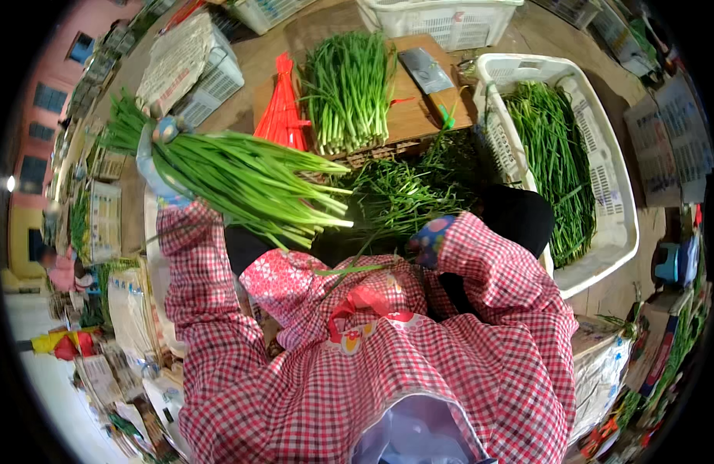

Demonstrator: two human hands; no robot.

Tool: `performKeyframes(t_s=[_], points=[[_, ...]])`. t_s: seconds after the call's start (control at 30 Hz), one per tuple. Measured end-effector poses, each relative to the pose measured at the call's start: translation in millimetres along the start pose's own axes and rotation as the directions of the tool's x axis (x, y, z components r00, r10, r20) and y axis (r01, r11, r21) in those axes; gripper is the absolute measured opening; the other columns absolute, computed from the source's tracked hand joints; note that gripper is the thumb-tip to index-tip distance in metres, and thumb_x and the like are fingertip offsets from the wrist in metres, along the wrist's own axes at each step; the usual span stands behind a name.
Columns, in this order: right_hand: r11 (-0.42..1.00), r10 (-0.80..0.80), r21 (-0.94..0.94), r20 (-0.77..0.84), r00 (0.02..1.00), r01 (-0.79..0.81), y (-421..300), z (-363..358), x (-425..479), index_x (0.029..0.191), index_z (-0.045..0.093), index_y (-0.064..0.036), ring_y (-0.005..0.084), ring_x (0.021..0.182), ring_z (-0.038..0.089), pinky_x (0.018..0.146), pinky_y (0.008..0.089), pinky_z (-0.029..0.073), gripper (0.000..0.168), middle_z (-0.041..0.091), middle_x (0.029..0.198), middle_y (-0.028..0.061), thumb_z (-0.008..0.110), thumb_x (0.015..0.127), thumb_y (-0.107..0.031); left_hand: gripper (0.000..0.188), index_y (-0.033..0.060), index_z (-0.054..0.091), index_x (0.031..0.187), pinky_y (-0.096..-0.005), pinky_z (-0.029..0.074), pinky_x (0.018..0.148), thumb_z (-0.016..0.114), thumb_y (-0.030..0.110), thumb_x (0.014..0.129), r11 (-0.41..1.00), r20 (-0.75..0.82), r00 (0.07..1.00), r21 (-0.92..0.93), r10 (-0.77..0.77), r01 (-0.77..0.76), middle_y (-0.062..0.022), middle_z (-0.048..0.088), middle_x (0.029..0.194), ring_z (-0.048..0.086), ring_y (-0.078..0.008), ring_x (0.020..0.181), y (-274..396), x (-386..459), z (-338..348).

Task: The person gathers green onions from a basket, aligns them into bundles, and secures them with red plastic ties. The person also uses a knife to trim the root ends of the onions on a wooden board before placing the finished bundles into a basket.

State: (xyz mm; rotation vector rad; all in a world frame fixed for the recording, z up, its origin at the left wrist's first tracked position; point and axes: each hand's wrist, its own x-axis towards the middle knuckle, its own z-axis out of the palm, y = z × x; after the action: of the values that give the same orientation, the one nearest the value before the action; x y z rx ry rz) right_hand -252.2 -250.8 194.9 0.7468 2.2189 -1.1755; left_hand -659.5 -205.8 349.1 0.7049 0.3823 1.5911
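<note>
My left hand [166,134], in a blue patterned glove, is shut around a bunch of green garlic chives [247,174], whose pale stem ends point right. My right hand [431,239], in a similar glove, is low near my lap, partly hidden by its checked sleeve; its fingers do not show clearly. Loose chive leaves and trimmings [397,194] lie in front of me. Beyond them, another bunch of chives [350,93] lies on a wooden board [412,116], with red plastic ties [281,110] on its left and a broad-bladed knife-like tool [429,75] on its right.
A white plastic crate [621,214] holding chives [554,174] stands at my right. Another white crate [444,26] is beyond the board. A crate [215,81] with a sack [177,64] on it stands front left. A person [64,269] is at the far left.
</note>
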Motion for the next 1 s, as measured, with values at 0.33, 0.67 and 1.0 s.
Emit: performKeyframes(t_s=[0.33,0.67,1.0], points=[[0.342,-0.355,0.26,-0.854,0.38,0.903,-40,-82,33,0.138,0.007,0.0,0.0258,0.133,0.015,0.107,0.0364,0.012,0.11,0.018,0.142,0.0183,0.072,0.064,-0.049,0.03,-0.0026,0.049,0.099,-0.0413,0.049,0.081,0.043,0.026,0.09,0.899,0.225,0.871,0.152,-0.437,0.412,-0.0179,0.056,0.09,0.052,-0.0303,0.098,-72,70,64],[-0.479,-0.288,0.335,-0.933,0.215,0.812,-47,-74,66,0.134,0.02,-0.001,0.023,0.117,0.036,0.096,0.0361,0.031,0.089,0.034,0.132,0.0138,0.066,0.072,-0.044,0.025,0.0048,0.06,0.079,-0.0299,0.044,0.054,0.047,0.026,0.079,0.639,-0.258,0.834,0.546,-0.487,0.542,-0.0086,0.059,0.067,0.053,-0.0206,0.055,-219,97,94],[-0.632,-0.407,0.364,-0.907,0.107,0.684,43,-70,78,0.129,0.035,-0.003,0.0234,0.102,0.055,0.086,0.0379,0.049,0.065,0.05,0.12,0.0125,0.064,0.079,-0.03,0.06,-0.0003,0.03,0.13,-0.0431,0.036,0.096,0.042,0.042,0.089,0.797,0.049,0.924,0.525,-0.38,0.3,-0.0248,0.035,0.131,0.042,-0.0307,0.117,-132,52,28]])
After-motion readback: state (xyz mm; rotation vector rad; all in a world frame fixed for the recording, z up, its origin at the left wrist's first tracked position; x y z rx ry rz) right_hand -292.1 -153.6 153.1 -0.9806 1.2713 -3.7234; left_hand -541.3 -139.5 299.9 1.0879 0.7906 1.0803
